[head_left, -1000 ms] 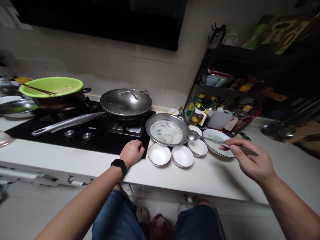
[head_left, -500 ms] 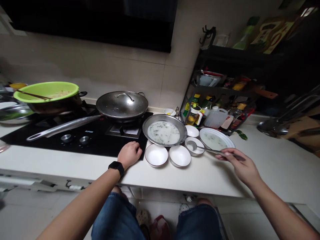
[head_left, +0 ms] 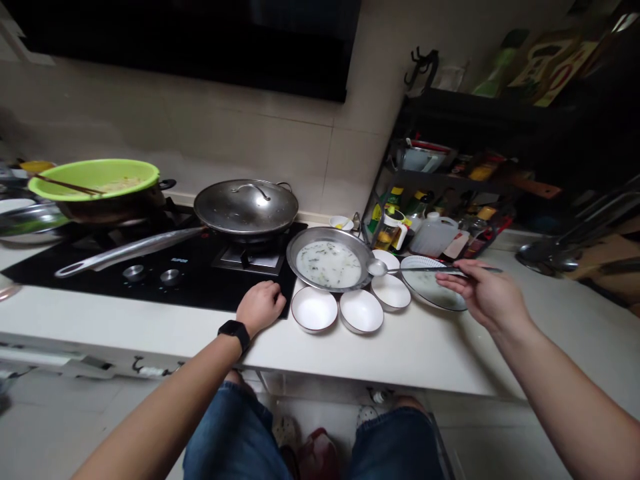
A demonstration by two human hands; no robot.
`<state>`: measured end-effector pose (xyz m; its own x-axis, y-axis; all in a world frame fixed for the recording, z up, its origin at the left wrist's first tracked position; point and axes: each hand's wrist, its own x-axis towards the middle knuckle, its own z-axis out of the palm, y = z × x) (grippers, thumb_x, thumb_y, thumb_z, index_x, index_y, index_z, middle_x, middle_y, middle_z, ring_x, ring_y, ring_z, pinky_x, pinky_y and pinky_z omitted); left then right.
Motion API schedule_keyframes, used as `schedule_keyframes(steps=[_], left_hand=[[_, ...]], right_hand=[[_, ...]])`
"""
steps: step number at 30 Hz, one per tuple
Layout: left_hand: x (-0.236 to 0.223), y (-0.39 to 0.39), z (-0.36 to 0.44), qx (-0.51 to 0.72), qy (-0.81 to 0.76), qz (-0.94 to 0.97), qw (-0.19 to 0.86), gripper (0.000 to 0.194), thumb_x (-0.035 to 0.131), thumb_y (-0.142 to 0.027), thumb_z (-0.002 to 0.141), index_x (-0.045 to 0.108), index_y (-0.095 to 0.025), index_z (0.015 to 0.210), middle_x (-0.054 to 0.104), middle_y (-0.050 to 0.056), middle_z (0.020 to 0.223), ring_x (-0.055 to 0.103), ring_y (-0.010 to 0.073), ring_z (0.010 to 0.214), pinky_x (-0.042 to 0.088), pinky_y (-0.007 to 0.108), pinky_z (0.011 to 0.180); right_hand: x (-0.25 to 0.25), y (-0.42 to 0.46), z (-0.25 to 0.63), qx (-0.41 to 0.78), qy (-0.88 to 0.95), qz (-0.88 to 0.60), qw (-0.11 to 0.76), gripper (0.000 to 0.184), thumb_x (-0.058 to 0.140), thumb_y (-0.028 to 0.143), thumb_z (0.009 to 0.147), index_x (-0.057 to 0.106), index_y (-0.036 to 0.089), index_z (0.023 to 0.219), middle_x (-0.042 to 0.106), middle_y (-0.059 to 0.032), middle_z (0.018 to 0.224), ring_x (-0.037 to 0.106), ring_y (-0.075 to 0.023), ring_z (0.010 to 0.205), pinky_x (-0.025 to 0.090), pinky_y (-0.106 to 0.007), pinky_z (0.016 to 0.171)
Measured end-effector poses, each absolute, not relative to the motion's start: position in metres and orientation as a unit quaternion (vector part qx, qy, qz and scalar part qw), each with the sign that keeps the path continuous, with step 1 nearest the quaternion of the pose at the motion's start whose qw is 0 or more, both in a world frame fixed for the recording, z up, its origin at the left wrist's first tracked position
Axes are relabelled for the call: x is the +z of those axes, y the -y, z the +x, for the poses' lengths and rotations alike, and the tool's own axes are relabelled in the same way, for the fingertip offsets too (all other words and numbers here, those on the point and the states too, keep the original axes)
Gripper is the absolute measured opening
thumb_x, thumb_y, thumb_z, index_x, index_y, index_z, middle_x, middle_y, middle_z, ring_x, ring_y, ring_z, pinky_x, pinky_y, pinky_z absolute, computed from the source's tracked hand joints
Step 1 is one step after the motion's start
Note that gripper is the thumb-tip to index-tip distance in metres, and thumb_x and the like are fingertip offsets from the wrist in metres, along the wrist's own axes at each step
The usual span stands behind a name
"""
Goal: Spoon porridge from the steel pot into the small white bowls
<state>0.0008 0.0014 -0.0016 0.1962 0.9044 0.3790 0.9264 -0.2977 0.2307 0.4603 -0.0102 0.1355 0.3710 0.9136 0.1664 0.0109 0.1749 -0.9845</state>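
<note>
My right hand (head_left: 493, 293) grips the long handle of a metal ladle (head_left: 379, 268). The ladle's head is above the small white bowls, close to the right rim of a wide metal basin (head_left: 296, 268) of whitish soup with dark green bits. Under the handle sits a patterned plate (head_left: 453, 305) of similar soup. Three small white bowls, the left (head_left: 314, 309), the middle (head_left: 361, 311) and the right (head_left: 391, 293), stand before the basin, with another small bowl (head_left: 387, 259) behind. Curled into a loose fist, my left hand (head_left: 260, 308) rests by the stove's edge, apparently holding nothing.
A lidded wok (head_left: 247, 207) sits on the black stove (head_left: 165, 293), its long handle reaching left. Further left, a green basin (head_left: 95, 180) with chopsticks rests on a dark pot. Bottles crowd a black rack (head_left: 450, 177) at the right, near hanging utensils.
My right hand has lifted the ladle out of the right small bowl and up toward the basin's right rim. The left hand stays in place.
</note>
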Motion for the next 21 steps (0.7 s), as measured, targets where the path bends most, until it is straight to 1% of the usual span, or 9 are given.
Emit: schedule_keyframes(steps=[5, 7, 8, 10, 13, 15, 16, 18, 21], left_hand=[[-0.002, -0.002, 0.001, -0.224, 0.595, -0.772, 0.025, 0.022, 0.049, -0.025, 0.09, 0.059, -0.022, 0.07, 0.065, 0.007, 0.079, 0.061, 0.0213, 0.082, 0.045, 0.034, 0.077], [-0.002, -0.002, 0.001, -0.225, 0.594, -0.772, 0.026, 0.022, 0.049, -0.025, 0.091, 0.059, -0.022, 0.071, 0.065, 0.007, 0.079, 0.061, 0.0211, 0.082, 0.045, 0.034, 0.077], [-0.002, -0.002, 0.001, -0.226, 0.593, -0.772, 0.025, 0.022, 0.049, -0.025, 0.091, 0.059, -0.022, 0.071, 0.065, 0.007, 0.08, 0.061, 0.021, 0.081, 0.045, 0.034, 0.077], [-0.002, -0.003, 0.001, -0.227, 0.591, -0.774, 0.024, 0.022, 0.049, -0.025, 0.09, 0.059, -0.022, 0.072, 0.065, 0.007, 0.081, 0.061, 0.0209, 0.081, 0.045, 0.034, 0.077], [-0.003, -0.003, 0.0, -0.229, 0.591, -0.773, 0.021, 0.021, 0.05, -0.025, 0.09, 0.06, -0.022, 0.072, 0.065, 0.006, 0.081, 0.061, 0.021, 0.081, 0.045, 0.034, 0.077], [-0.003, -0.003, 0.0, -0.23, 0.592, -0.772, 0.021, 0.021, 0.05, -0.025, 0.09, 0.06, -0.022, 0.072, 0.065, 0.007, 0.081, 0.061, 0.0211, 0.082, 0.045, 0.034, 0.078], [-0.003, -0.003, 0.0, -0.231, 0.592, -0.772, 0.021, 0.021, 0.05, -0.025, 0.09, 0.06, -0.022, 0.072, 0.065, 0.007, 0.081, 0.062, 0.0211, 0.083, 0.045, 0.034, 0.078], [-0.003, -0.003, 0.0, -0.233, 0.591, -0.772, 0.021, 0.022, 0.05, -0.025, 0.091, 0.059, -0.022, 0.071, 0.065, 0.006, 0.08, 0.061, 0.021, 0.082, 0.045, 0.034, 0.078], [-0.003, -0.002, 0.0, -0.237, 0.588, -0.773, 0.022, 0.021, 0.049, -0.025, 0.09, 0.059, -0.022, 0.071, 0.065, 0.006, 0.08, 0.061, 0.0208, 0.082, 0.045, 0.034, 0.077]], right_hand=[[0.129, -0.025, 0.399, 0.381, 0.471, -0.53, 0.594, 0.026, 0.08, 0.039, 0.077, 0.06, 0.023, 0.082, 0.067, -0.0018, 0.07, 0.077, -0.0237, 0.067, 0.069, -0.038, 0.069], [0.122, -0.032, 0.377, 0.37, 0.525, -0.525, 0.558, 0.027, 0.075, 0.045, 0.082, 0.059, 0.024, 0.085, 0.068, -0.0021, 0.069, 0.076, -0.0238, 0.067, 0.068, -0.04, 0.07], [0.119, -0.032, 0.368, 0.345, 0.568, -0.516, 0.54, 0.026, 0.071, 0.047, 0.086, 0.059, 0.024, 0.088, 0.069, -0.0028, 0.071, 0.076, -0.0241, 0.068, 0.067, -0.041, 0.071], [0.116, -0.029, 0.354, 0.252, 0.683, -0.478, 0.492, 0.022, 0.063, 0.046, 0.093, 0.062, 0.024, 0.092, 0.072, -0.006, 0.082, 0.076, -0.0252, 0.078, 0.066, -0.044, 0.078], [0.12, -0.017, 0.343, 0.075, 0.843, -0.375, 0.378, 0.014, 0.056, 0.034, 0.097, 0.066, 0.024, 0.1, 0.073, -0.011, 0.104, 0.072, -0.0271, 0.099, 0.061, -0.046, 0.09], [0.127, -0.008, 0.341, 0.011, 0.896, -0.32, 0.308, 0.016, 0.054, 0.028, 0.098, 0.067, 0.024, 0.104, 0.072, -0.0124, 0.111, 0.07, -0.0271, 0.104, 0.059, -0.044, 0.092], [0.131, -0.003, 0.342, -0.003, 0.906, -0.308, 0.29, 0.017, 0.052, 0.027, 0.098, 0.068, 0.024, 0.106, 0.072, -0.0127, 0.111, 0.07, -0.0268, 0.103, 0.06, -0.043, 0.09], [0.139, 0.009, 0.351, -0.011, 0.904, -0.315, 0.29, 0.019, 0.051, 0.027, 0.099, 0.068, 0.024, 0.106, 0.073, -0.0122, 0.109, 0.071, -0.0265, 0.1, 0.06, -0.042, 0.088], [0.15, 0.031, 0.379, -0.004, 0.855, -0.38, 0.352, 0.019, 0.052, 0.031, 0.099, 0.07, 0.026, 0.103, 0.074, -0.0099, 0.103, 0.071, -0.0268, 0.098, 0.057, -0.043, 0.092]])
